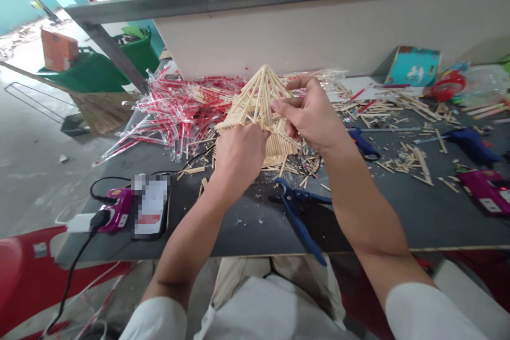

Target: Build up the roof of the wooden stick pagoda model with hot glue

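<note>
A small house-like model made of pale wooden sticks [261, 93] stands on the dark table, its slatted roof rising to a point. My left hand [241, 151] is closed at the roof's front lower edge, knuckles up; its fingertips are hidden behind the hand. On the right side, my right hand [308, 114] has thumb and forefinger bent against the roof sticks, the other fingers curled. Whether a loose stick is between them cannot be made out. Blue-handled cutting pliers [297, 215] lie on the table in front of the model.
Red-marked plastic wrappers [179, 111] heap up at the left rear. Loose stick offcuts [410, 162] scatter rightward, near blue glue guns [472, 143]. A phone [151, 207] and a purple power strip [119, 207] with cables lie left. A metal rail [279, 0] runs along the wall.
</note>
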The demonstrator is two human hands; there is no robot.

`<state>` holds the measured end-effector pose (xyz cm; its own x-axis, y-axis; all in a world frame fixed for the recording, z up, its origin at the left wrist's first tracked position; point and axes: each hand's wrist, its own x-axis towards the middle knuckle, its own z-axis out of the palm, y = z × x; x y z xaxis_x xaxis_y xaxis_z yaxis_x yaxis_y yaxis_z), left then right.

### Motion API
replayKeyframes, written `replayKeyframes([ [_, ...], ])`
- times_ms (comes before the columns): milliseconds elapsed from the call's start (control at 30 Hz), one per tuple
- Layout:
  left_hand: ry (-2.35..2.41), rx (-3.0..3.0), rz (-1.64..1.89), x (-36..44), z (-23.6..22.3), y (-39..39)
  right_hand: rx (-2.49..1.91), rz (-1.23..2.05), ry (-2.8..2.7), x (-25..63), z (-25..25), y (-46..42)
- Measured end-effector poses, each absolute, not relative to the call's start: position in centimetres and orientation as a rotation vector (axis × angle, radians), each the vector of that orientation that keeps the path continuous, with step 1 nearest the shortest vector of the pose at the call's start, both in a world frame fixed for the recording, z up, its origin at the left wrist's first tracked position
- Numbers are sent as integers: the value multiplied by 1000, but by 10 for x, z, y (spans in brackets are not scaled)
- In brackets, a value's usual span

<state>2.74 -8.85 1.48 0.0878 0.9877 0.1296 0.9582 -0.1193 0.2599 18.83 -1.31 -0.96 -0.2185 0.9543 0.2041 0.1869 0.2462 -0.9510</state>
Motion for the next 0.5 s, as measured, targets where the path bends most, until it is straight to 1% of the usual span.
replayKeyframes([
  [300,1990,2195,422,28,17,-88,-1056,1102,-1633,186,-13,-13],
  [500,1955,2192,452,26,14,-86,-1076,1040,-1648,187,-17,-10],
])
